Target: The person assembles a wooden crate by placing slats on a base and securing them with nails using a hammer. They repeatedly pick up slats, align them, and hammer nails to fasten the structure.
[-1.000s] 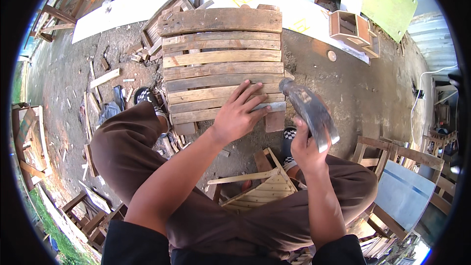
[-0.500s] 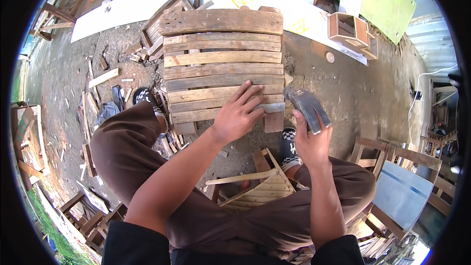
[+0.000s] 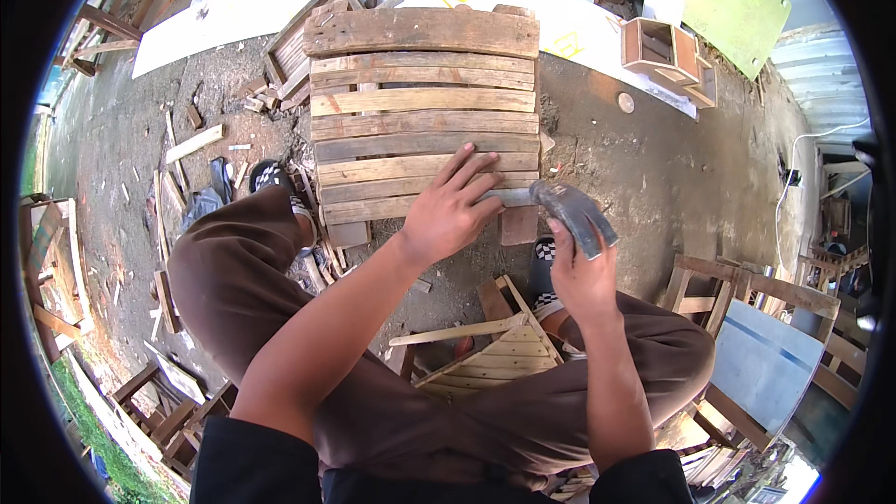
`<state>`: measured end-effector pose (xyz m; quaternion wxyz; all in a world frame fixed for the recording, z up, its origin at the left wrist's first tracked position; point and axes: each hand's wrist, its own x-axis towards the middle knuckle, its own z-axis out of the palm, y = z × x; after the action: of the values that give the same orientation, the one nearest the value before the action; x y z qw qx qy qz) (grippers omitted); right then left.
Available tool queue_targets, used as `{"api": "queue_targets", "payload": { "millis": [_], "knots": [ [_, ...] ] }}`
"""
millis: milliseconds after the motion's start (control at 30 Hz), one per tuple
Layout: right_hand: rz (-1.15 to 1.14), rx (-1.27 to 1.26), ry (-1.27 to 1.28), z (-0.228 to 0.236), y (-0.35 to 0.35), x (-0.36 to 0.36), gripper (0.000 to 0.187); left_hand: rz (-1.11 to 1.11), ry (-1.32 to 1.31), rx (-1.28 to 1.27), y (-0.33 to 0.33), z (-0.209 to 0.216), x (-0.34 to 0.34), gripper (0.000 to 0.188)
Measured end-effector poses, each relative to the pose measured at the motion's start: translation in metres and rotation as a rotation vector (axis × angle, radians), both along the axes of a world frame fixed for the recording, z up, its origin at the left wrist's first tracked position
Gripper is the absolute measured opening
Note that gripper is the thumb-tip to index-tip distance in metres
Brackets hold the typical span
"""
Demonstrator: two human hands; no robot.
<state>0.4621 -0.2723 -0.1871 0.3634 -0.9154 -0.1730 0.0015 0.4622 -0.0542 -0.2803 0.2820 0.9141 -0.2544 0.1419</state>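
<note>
A wooden slatted panel [image 3: 425,121] of weathered strips lies in front of me, with gaps between the slats and a wider board across its far end. Palm down, my left hand [image 3: 455,201] rests on the near slats at the panel's right, fingers stretched out; whether a nail is between thumb and forefinger is too small to tell. My right hand [image 3: 586,275] grips a claw hammer [image 3: 571,215]. Its handle is mostly hidden by the hand. The hammer's striking end is over the right end of the nearest slat, close to my left fingertips, and its claw points back toward me.
Between my legs is a small slatted wooden piece [image 3: 495,359]. Wood scraps [image 3: 196,144] litter the ground at left. A wooden box [image 3: 661,49] stands at far right, and a chair with a pale blue seat [image 3: 767,359] at near right. White sheeting [image 3: 233,33] stretches across the back.
The hammer and my right hand have moved slightly left and toward the panel, bringing the head over the slat's end. My left hand stays on the slats.
</note>
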Motion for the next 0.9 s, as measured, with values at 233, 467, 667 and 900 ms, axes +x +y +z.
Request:
{"api": "queue_targets", "payload": {
  "millis": [233,467,667,900],
  "knots": [
    [-0.093,0.003,-0.213,0.028,0.003,0.009,0.020,0.009,-0.012,0.015,0.001,0.000,0.000,0.015],
    [-0.129,-0.075,0.049,-0.014,0.007,-0.008,0.019,-0.007,0.010,0.016,0.002,0.001,-0.002,0.016],
    [-0.113,0.037,0.076,-0.016,0.005,-0.003,0.018,-0.007,0.012,-0.001,0.001,0.002,0.000,0.016],
    [-0.034,0.088,-0.298,0.058,-0.001,-0.001,0.024,0.008,-0.020,0.003,0.001,-0.001,0.000,0.014]
  ]
}}
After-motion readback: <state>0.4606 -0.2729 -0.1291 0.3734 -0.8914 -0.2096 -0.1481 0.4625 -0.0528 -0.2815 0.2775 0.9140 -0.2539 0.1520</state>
